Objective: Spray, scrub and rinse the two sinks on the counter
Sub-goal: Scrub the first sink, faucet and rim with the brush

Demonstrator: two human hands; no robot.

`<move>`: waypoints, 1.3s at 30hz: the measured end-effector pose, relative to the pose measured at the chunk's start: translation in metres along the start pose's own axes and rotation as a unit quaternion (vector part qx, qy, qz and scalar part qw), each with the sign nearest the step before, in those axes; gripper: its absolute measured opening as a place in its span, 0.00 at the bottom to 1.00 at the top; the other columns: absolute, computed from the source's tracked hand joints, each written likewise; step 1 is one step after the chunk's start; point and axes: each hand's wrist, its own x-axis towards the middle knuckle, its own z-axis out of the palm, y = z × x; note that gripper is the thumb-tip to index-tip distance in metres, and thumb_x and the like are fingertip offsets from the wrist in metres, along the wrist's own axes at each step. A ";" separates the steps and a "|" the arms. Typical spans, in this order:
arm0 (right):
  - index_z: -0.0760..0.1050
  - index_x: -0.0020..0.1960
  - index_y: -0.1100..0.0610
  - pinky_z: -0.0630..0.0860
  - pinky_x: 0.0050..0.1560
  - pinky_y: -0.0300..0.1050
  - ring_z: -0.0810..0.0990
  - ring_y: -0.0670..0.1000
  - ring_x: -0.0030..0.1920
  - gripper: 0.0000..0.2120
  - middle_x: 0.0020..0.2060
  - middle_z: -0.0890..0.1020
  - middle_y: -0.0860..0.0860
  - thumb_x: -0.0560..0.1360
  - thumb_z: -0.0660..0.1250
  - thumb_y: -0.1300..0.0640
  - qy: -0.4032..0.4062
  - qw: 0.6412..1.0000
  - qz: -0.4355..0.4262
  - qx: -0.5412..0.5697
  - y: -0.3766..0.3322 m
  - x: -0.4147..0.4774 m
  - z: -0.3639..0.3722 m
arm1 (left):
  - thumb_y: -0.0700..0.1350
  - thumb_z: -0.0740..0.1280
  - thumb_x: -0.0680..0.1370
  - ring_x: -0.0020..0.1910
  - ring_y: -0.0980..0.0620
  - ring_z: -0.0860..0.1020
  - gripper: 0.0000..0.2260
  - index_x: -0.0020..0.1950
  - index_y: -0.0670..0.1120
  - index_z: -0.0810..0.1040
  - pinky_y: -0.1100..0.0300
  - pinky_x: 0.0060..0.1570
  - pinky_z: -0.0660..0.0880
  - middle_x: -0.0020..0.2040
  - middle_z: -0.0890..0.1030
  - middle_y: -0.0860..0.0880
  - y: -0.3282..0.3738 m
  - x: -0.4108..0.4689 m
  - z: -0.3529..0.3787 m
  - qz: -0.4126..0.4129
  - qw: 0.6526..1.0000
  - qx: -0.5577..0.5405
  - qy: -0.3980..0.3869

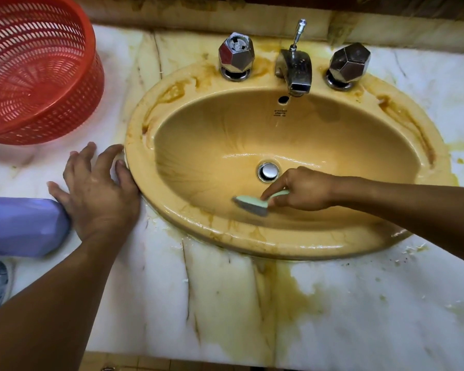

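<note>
An oval tan sink [319,245] with brown stains on its rim is set into the marble counter [373,303]. My right hand [303,190] is shut on a pale green scrub brush [252,203], whose bristles press on the basin's near wall just below the chrome drain [268,171]. The brush looks blurred. My left hand [97,188] lies flat and open on the counter, fingertips touching the sink's left rim. A thin stream of water falls from the chrome spout [296,72]. Only one sink is in view.
A red perforated basket [38,68] stands at the back left of the counter. A lilac bottle [22,226] lies on its side by my left wrist. Two faceted chrome tap handles [236,54] [348,65] flank the spout. The counter's front edge runs along the bottom.
</note>
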 end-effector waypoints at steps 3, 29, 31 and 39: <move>0.84 0.59 0.37 0.71 0.35 0.42 0.73 0.51 0.33 0.09 0.33 0.78 0.48 0.80 0.70 0.46 -0.064 0.997 0.009 0.042 -0.002 -0.009 -0.012 | 0.53 0.58 0.84 0.80 0.46 0.60 0.16 0.69 0.58 0.77 0.32 0.76 0.48 0.77 0.69 0.49 0.000 -0.001 0.000 0.000 1.000 -0.004 0.001; 0.77 0.68 0.35 0.73 0.62 0.45 0.75 0.48 0.65 0.16 0.65 0.79 0.44 0.82 0.62 0.43 -0.029 0.959 0.064 -0.275 0.062 -0.052 -0.050 | 0.53 0.58 0.84 0.80 0.46 0.60 0.16 0.69 0.57 0.77 0.31 0.76 0.49 0.77 0.69 0.49 0.000 0.000 0.000 0.001 1.000 -0.009 0.007; 0.80 0.64 0.36 0.72 0.56 0.37 0.77 0.42 0.58 0.12 0.60 0.80 0.38 0.82 0.66 0.44 -0.097 0.972 0.062 -0.203 0.059 -0.065 -0.058 | 0.53 0.57 0.84 0.80 0.46 0.60 0.16 0.69 0.58 0.77 0.31 0.76 0.48 0.77 0.69 0.49 0.001 0.000 0.000 0.003 1.000 -0.005 0.003; 0.82 0.55 0.29 0.80 0.59 0.52 0.82 0.54 0.53 0.08 0.56 0.86 0.50 0.78 0.71 0.41 -0.156 0.977 0.107 -0.103 0.063 -0.081 -0.077 | 0.53 0.58 0.84 0.80 0.46 0.60 0.16 0.69 0.57 0.77 0.30 0.76 0.49 0.77 0.69 0.49 -0.001 0.000 0.000 0.004 1.000 -0.010 0.009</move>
